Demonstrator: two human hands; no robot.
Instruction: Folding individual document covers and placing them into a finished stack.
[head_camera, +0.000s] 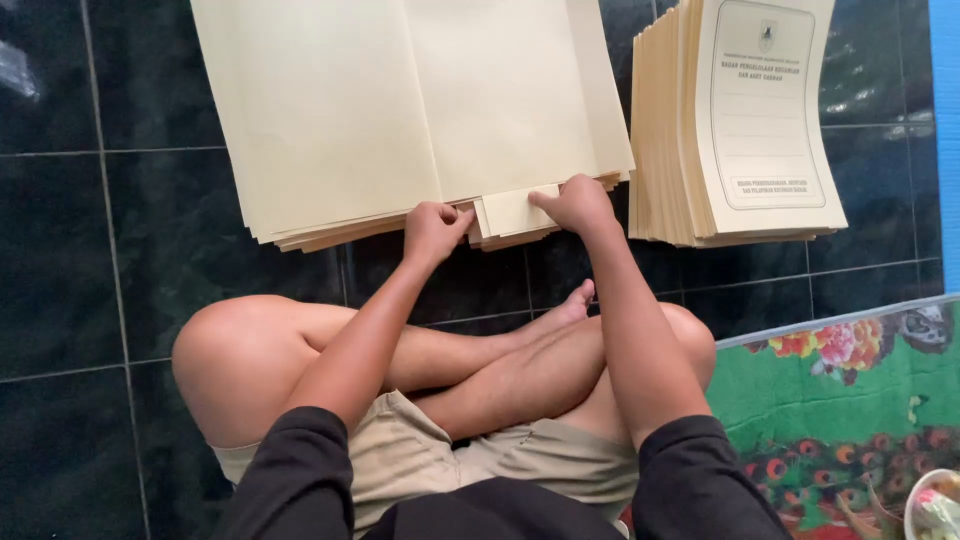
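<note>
A big stack of unfolded cream paper folders (400, 100) lies on the dark tiled floor in front of my crossed legs. My left hand (433, 230) pinches the near edge of the stack with curled fingers. My right hand (575, 203) presses its fingertips on a small folded flap (515, 212) that sticks out at the stack's near edge. To the right sits a second pile of folded cream folders (740, 120) with a printed cover on top.
The dark green tiled floor (90, 250) surrounds the stacks. A green floral mat (850, 400) lies at the lower right, with a white bowl (935, 505) on its corner. A blue strip (945, 120) runs along the right edge.
</note>
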